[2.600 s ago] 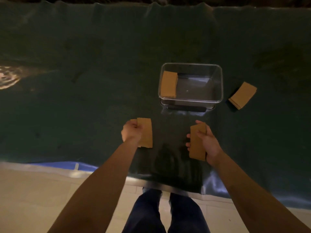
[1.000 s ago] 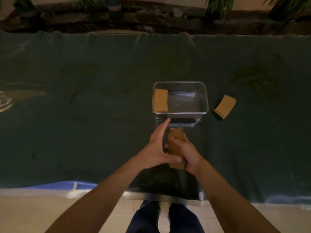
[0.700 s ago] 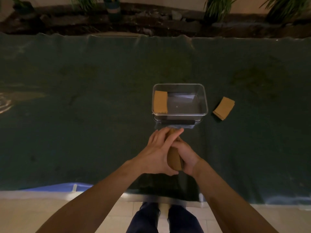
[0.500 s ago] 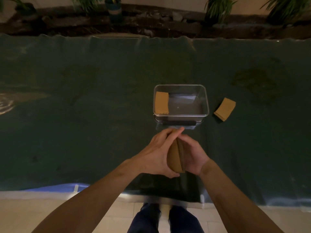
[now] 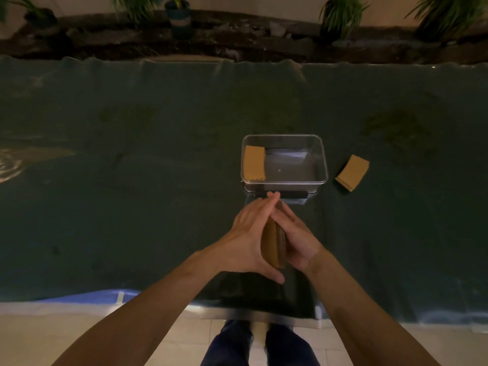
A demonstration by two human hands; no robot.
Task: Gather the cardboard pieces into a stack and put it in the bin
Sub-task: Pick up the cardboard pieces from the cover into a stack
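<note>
One camera only, worn on my head, wide-angle, looking forward and steeply down. It faces across the bench (image 5: 132,180) from the near edge toward the far edge, where plants (image 5: 340,14) line the top of the frame. My forearms enter from the bottom corners; my left hand (image 5: 248,241) and right hand (image 5: 295,239) sit close, just below centre. My legs and floor tiles (image 5: 52,336) show straight under the near edge. Edges bow with lens distortion. No second view to compare.

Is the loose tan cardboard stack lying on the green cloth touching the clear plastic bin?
Apart. The head view shows a strip of dark green cloth between the tan cardboard stack and the right wall of the clear plastic bin.
</note>
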